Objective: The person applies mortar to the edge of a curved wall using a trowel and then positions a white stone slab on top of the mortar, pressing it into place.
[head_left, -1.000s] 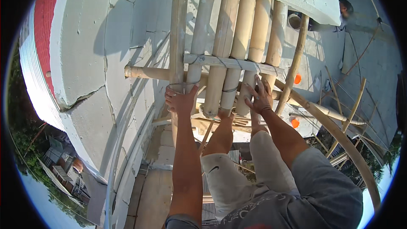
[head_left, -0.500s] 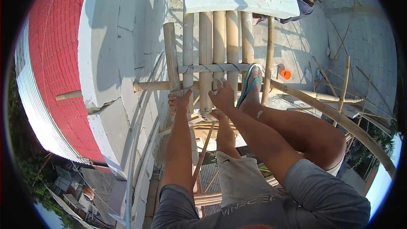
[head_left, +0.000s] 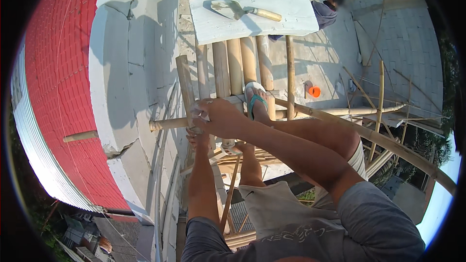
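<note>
My left hand (head_left: 198, 138) is closed around the lower end of a short bamboo pole (head_left: 185, 80), partly hidden under my other wrist. Just above it, my right hand (head_left: 218, 112) has its fingers curled round a small pale greyish chunk (head_left: 199, 112) whose kind I cannot make out; it is at the pole's lower part. Beside the pole, several bamboo poles (head_left: 221, 65) lie side by side as a platform, crossed by a wooden batten (head_left: 238, 99). One foot in a green-strapped flip-flop (head_left: 256, 98) rests on them, the other lower down.
Across the poles lies a white block (head_left: 296, 17) bearing a trowel (head_left: 238, 9). A wall of pale blocks (head_left: 114, 58) runs along the left, above a red roof (head_left: 63, 68). Below right are a person (head_left: 326, 13), an orange bucket (head_left: 314, 91) and bamboo scaffolding (head_left: 381, 97).
My right hand has swung left, from the middle poles to just above my left hand at the short pole. My view has shifted, so the block and trowel appear lower and farther left.
</note>
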{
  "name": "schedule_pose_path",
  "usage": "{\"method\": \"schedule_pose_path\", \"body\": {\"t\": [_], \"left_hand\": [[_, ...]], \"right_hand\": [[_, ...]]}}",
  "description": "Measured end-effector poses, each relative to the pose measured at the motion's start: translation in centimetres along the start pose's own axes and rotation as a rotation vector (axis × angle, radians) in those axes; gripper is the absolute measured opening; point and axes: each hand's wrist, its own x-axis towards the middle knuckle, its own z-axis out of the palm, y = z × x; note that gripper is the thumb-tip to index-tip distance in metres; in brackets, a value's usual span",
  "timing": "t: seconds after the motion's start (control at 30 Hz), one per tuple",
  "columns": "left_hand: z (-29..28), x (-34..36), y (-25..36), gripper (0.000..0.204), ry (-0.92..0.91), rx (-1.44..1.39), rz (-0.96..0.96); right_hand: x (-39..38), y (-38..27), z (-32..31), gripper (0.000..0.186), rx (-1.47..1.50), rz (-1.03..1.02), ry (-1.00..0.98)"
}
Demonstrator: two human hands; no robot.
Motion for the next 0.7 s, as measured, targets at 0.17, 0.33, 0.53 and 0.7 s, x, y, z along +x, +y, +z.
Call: {"method": "schedule_pose_path", "body": {"t": [0.17,0.33,0.53,0.7], "left_hand": [[-0.9,-2.8,-1.8,0.107,-0.075,-0.117,0.233],[1.7,-10.4,-1.5,0.094,-0.294,-0.160,0.510],[1.6,-13.0,-1.9,0.079,-0.446,-0.160,0.643],[0.6,-12.7,-4.6,0.066,-0.393,-0.138,0.638]], "right_hand": [[-3.2,-5.9,-4.5,0.041,-0.418,-0.291,-0.229],[-5.3,-5.6,-5.1,0.039,-0.447,-0.360,-0.255],[-0.8,-7.2,-2.7,0.032,-0.415,-0.369,-0.522],[1.1,-6.1,-2.5,0.040,-0.216,-0.208,-0.293]]}}
